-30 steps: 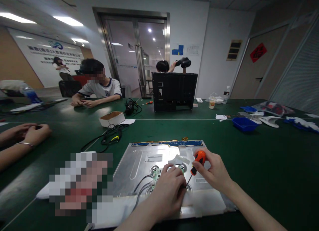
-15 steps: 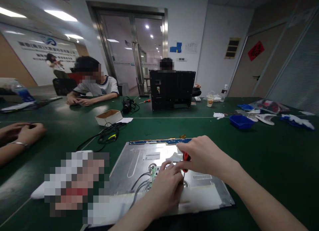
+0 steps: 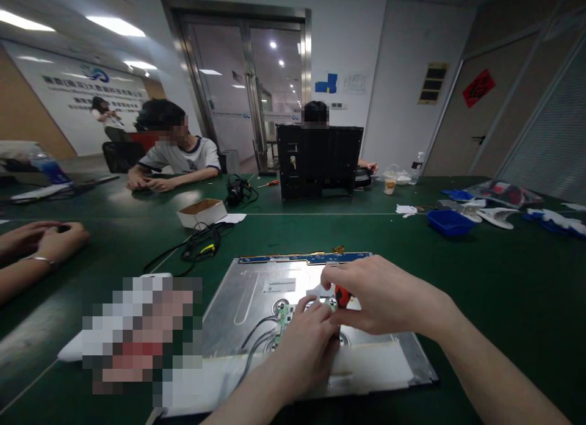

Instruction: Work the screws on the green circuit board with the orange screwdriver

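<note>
A silver display panel (image 3: 247,284) lies back side up before me, with a blue circuit strip (image 3: 274,259) along its far edge. On it sits a small green circuit board (image 3: 284,315) with dark cables (image 3: 256,327), partly covered by my left hand (image 3: 309,333). That hand rests over the board with bent, slightly spread fingers; its thumb is hidden. My right hand (image 3: 379,294) has its fingers and thumb around the red and black handle of a screwdriver (image 3: 342,295). The handle stands upright at the board's right side, and the screwdriver's tip is hidden.
A white box (image 3: 201,214) and a tangle of black cable (image 3: 204,242) lie beyond the panel. Right of them is a blue tray (image 3: 451,223). A black monitor frame (image 3: 320,162) stands at the far side. Another person's hands (image 3: 59,242) are at the left.
My right hand's fingers have loosened and spread wider around the screwdriver handle, and the wrist has turned. My left hand has stayed over the board. The view has shifted slightly.
</note>
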Available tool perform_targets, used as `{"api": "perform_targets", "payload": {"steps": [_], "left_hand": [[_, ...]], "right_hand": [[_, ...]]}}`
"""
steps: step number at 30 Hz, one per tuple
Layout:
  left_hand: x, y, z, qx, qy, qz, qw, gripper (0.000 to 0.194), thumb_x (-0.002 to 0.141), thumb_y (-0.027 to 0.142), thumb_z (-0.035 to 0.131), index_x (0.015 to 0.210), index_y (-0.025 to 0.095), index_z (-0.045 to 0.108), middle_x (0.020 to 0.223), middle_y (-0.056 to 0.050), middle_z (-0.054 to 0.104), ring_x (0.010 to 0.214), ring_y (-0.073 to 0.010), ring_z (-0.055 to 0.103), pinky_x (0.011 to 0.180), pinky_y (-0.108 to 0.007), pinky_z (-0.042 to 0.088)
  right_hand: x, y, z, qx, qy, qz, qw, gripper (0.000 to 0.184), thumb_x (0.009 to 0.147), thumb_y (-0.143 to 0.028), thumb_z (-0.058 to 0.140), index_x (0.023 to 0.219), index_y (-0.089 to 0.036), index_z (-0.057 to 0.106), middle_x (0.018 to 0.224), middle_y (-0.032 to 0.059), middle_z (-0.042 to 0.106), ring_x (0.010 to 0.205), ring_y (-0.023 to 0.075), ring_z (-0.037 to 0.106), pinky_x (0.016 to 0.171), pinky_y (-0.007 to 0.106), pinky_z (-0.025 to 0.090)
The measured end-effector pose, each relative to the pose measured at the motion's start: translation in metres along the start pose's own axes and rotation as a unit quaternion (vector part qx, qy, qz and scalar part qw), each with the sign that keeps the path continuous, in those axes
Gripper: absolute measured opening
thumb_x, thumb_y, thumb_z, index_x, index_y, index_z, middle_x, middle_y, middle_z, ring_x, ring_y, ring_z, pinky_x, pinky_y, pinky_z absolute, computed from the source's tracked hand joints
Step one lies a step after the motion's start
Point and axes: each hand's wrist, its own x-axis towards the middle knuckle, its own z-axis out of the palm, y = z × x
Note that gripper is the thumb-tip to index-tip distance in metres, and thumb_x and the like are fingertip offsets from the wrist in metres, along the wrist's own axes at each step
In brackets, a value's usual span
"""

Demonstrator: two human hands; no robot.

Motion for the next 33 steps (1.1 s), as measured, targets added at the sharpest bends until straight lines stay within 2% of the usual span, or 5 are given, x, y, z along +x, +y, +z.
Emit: {"api": "perform_targets", "payload": {"steps": [5,12,22,28,33], "left_hand": [[-0.0006,-0.0011,-0.0004,-0.015,0.004,0.009,1.000,0.013,0.077,0.011,0.057,0.080,0.022,0.063,0.101,-0.002,0.065,0.100,-0.0224,0.056,0.103,-0.044,0.030],[-0.0006,0.0007,-0.0031,-0.003,-0.017,0.007,1.000,0.012,0.080,0.012,0.055,0.084,0.021,0.062,0.096,-0.003,0.062,0.097,-0.0222,0.055,0.102,-0.044,0.029],[0.0001,0.0021,-0.0050,-0.006,-0.019,0.003,1.000,0.023,0.079,0.013,0.055,0.099,0.022,0.063,0.103,-0.005,0.063,0.103,-0.0246,0.054,0.105,-0.047,0.028],[0.0006,0.0006,-0.0011,0.010,-0.019,0.017,1.000,0.019,0.082,0.016,0.054,0.098,0.023,0.062,0.106,-0.006,0.063,0.106,-0.0256,0.054,0.104,-0.048,0.030],[0.0012,0.0003,0.0003,0.016,-0.011,0.019,1.000,0.022,0.082,0.015,0.055,0.100,0.024,0.062,0.106,-0.005,0.063,0.105,-0.0252,0.054,0.104,-0.048,0.029]], "right_hand": [[-0.0013,0.0005,0.0017,-0.019,-0.003,0.015,1.000,0.016,0.090,-0.037,0.055,0.090,-0.024,0.063,0.073,-0.0001,0.067,0.065,0.0168,0.060,0.054,0.027,0.032],[-0.0066,0.0016,-0.0056,0.016,-0.032,-0.019,0.999,0.018,0.080,-0.019,0.059,0.098,-0.021,0.057,0.085,0.0016,0.068,0.072,0.0163,0.059,0.059,0.025,0.035],[-0.0049,-0.0018,-0.0028,-0.010,-0.026,0.004,1.000,0.006,0.084,-0.022,0.058,0.089,-0.022,0.061,0.075,0.0006,0.067,0.065,0.0165,0.059,0.054,0.026,0.033],[-0.0065,-0.0029,-0.0047,0.006,-0.037,-0.019,0.999,0.018,0.079,-0.019,0.058,0.097,-0.020,0.055,0.081,0.0020,0.067,0.069,0.0164,0.058,0.056,0.025,0.034],[-0.0056,-0.0029,-0.0027,-0.015,-0.015,-0.012,1.000,0.014,0.084,-0.034,0.060,0.090,-0.022,0.057,0.080,0.0018,0.067,0.070,0.0176,0.060,0.057,0.026,0.033]]}}
